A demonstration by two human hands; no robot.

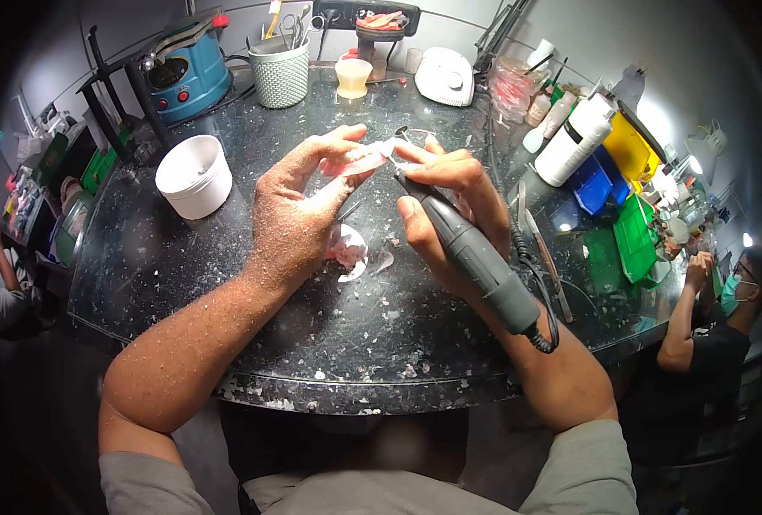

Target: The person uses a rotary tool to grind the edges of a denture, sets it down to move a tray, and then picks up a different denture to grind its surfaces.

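Pinched in my left hand [293, 199], whose skin is speckled with pale dust, is a pink denture [357, 161] with a bright white part at its right end. My right hand [454, 176] grips a dark grey rotary handpiece [467, 242] like a pen. The tool's tip points up at the denture's right end; glare hides whether they touch. A coiled cord [542, 337] runs from the handpiece's back end. Below my hands a small white round piece [354, 268] with pinkish bits lies on the black table [312, 343].
On the left stand a white tub [194, 180] and a blue machine [185, 75]. A grey cup of tools [279, 77] is at the back. Slim metal tools [546, 257], a white bottle [574, 142] and coloured bins [634, 236] line the right. Another person [724, 318] sits far right.
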